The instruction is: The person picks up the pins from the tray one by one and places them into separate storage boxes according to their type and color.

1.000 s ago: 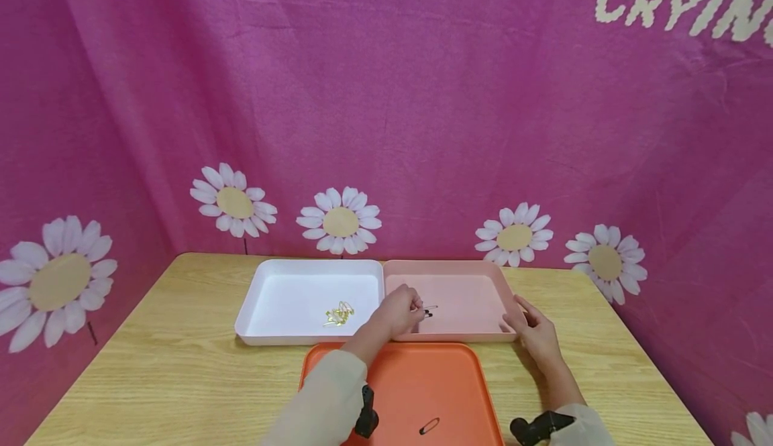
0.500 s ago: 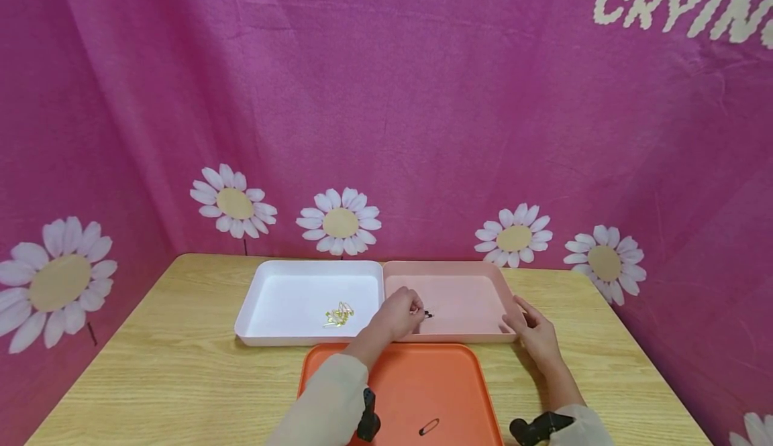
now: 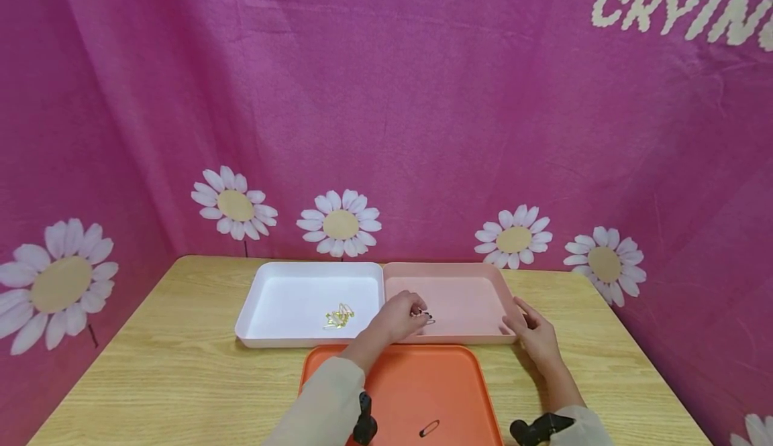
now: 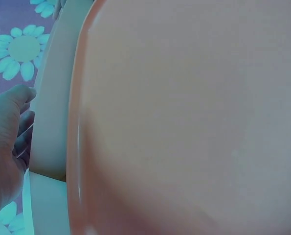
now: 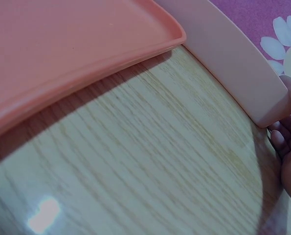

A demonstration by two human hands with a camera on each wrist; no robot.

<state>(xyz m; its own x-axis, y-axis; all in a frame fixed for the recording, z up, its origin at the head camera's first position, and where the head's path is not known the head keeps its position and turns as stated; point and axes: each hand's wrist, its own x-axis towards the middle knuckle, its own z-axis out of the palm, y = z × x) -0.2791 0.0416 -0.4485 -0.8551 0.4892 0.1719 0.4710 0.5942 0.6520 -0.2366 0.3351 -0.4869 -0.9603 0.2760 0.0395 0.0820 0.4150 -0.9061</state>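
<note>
Left hand (image 3: 398, 317) pinches a tiny dark pin (image 3: 427, 316), mostly hidden, over the pink tray (image 3: 477, 273); right hand (image 3: 534, 335) rests spread on its corner.

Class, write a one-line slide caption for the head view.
Left hand places a safety pin in the pink tray; right hand steadies it.

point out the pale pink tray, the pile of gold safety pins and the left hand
pale pink plastic tray (image 3: 468, 270): head view, far rim
pile of gold safety pins (image 3: 339, 316): head view, pile's middle
left hand (image 3: 400, 315): head view, back of hand
</note>
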